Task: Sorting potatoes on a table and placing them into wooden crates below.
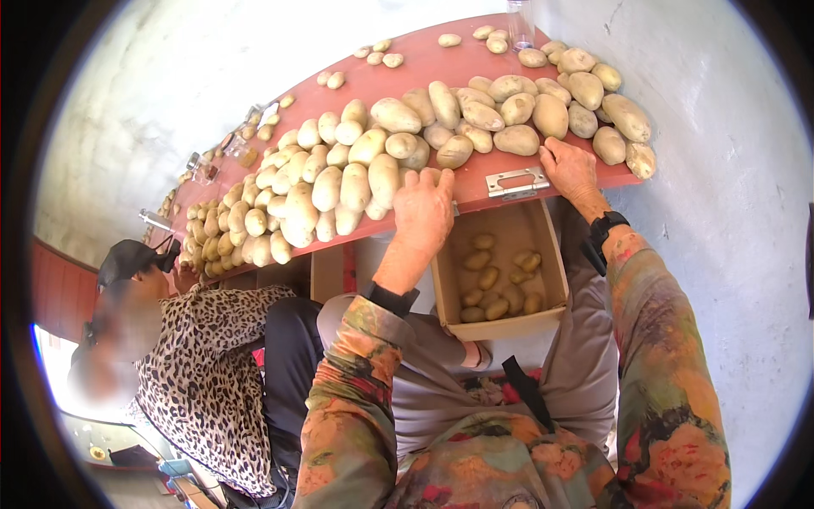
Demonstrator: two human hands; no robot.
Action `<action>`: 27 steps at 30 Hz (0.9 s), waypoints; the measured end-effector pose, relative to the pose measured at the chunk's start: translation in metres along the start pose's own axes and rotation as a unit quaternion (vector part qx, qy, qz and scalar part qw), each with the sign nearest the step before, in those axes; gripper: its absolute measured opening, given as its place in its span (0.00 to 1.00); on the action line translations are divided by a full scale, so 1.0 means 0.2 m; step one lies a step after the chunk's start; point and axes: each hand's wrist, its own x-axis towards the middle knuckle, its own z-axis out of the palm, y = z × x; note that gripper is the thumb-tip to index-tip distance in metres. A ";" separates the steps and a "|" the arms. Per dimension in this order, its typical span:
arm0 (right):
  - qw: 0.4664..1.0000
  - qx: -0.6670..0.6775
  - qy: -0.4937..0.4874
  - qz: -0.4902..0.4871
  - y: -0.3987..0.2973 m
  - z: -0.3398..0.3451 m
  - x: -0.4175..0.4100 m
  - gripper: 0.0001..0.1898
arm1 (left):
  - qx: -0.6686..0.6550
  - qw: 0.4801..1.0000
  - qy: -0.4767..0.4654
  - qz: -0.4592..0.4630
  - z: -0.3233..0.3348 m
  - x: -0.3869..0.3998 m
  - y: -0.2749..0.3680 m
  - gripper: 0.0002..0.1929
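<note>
Many pale potatoes (369, 147) lie heaped along a red table (420, 63). My left hand (423, 203) is at the table's front edge, its curled fingers against a potato at the heap's near side; whether it grips that potato is hidden. My right hand (568, 167) rests on the edge farther right, just below a large potato (551, 116), with its fingers bent; what is under them cannot be seen. Between the hands a metal hinge (517, 184) sits on the table edge. Below it, a cardboard box (502, 329) holds several smaller potatoes (488, 278).
To the left a co-worker in a leopard-print top (203, 356) sits close at the same table. A clear glass (521, 25) stands at the far edge, and glass jars (202, 168) stand at the far left. A wall (693, 191) borders the right side.
</note>
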 end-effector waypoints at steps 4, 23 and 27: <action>1.000 0.006 -0.004 0.001 0.00 0.00 -0.01 0.10 | 0.070 0.990 -0.116 -0.035 0.05 0.06 0.01 0.12; 1.000 0.024 0.015 -0.013 0.01 0.01 -0.01 0.09 | -0.419 0.871 0.118 -0.228 -0.01 -0.27 0.29 0.12; 1.000 0.007 0.014 -0.004 0.00 0.01 -0.01 0.09 | -0.488 0.823 -0.024 -0.289 0.10 -0.40 0.40 0.15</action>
